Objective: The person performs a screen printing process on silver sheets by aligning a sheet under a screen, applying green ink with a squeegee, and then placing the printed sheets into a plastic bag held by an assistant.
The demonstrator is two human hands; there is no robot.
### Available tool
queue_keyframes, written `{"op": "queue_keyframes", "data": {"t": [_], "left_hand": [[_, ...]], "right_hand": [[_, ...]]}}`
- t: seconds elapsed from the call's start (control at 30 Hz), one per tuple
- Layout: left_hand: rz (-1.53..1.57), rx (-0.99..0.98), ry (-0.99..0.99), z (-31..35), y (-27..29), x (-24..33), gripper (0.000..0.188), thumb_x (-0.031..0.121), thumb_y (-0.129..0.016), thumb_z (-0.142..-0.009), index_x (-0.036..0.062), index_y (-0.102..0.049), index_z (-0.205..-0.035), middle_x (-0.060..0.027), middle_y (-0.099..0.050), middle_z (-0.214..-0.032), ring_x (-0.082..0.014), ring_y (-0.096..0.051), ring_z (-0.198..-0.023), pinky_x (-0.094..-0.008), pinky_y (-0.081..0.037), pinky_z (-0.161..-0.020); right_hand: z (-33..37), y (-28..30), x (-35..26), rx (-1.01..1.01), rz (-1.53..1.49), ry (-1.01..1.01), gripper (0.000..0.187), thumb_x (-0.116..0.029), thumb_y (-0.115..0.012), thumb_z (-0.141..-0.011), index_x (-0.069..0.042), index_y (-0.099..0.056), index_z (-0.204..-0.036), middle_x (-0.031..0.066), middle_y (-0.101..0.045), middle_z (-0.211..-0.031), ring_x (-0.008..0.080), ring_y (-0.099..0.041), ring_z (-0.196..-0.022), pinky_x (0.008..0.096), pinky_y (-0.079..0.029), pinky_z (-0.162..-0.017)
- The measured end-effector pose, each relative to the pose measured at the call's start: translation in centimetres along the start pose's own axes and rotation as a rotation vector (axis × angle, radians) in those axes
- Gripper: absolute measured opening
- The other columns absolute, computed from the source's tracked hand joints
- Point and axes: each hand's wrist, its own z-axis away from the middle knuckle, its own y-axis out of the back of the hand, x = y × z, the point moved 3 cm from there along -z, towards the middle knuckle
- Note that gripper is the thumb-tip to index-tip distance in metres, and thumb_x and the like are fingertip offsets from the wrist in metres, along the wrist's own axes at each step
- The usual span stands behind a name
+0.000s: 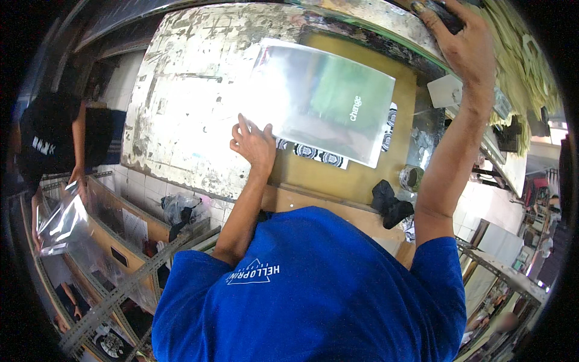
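Glossy sheet [325, 78] with a green block and small white lettering [356, 108] lies, in the head view, over the yellowish board [356, 184] and black-and-white badge prints [318, 155]; your left hand [254, 146] is empty, fingers loosely spread beside it; your right hand [467, 45] grips a dark object [449, 18]; your blue shirt [338, 289] bears a white logo [262, 274] with lettering

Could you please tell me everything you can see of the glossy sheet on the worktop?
The glossy sheet looks like clear plastic: roughly rectangular, silvery, with a large green area and small white lettering towards its right end. It lies about flat and slightly askew, over the mustard-coloured surface and some black-and-white printed pieces that peep out beneath its edges. Glare washes out its left side, so I cannot tell whether the person's left hand, beside that edge, touches it.
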Motion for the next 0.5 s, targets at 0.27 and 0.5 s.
{"op": "queue_keyframes", "data": {"t": [0.27,0.5], "left_hand": [[0.218,0.221,-0.102,-1.3,2.0,2.9,0.021,0.021,-0.073,-0.082,0.0035,-0.079,-0.093,-0.0047,-0.053,-0.146,-0.0320,-0.045,-0.126,-0.0510,-0.030,-0.100],[0.706,0.267,0.001,-6.2,9.1,6.3,0.019,0.013,-0.073,-0.088,-0.0005,-0.077,-0.099,-0.0087,-0.062,-0.135,-0.0276,-0.057,-0.114,-0.0401,-0.047,-0.098]], "right_hand": [[-1.0,0.0,1.4,-0.111,-0.161,-0.035,0.035,-0.027,-0.081,-0.078,-0.001,-0.075,-0.101,0.0197,-0.074,-0.089,0.0284,-0.071,-0.081,0.0360,-0.054,-0.076],[-1.4,-0.1,2.2,-0.158,-0.129,-0.069,0.035,-0.029,-0.080,-0.080,0.000,-0.075,-0.098,0.0164,-0.073,-0.080,0.0237,-0.069,-0.071,0.0348,-0.054,-0.069]]}}
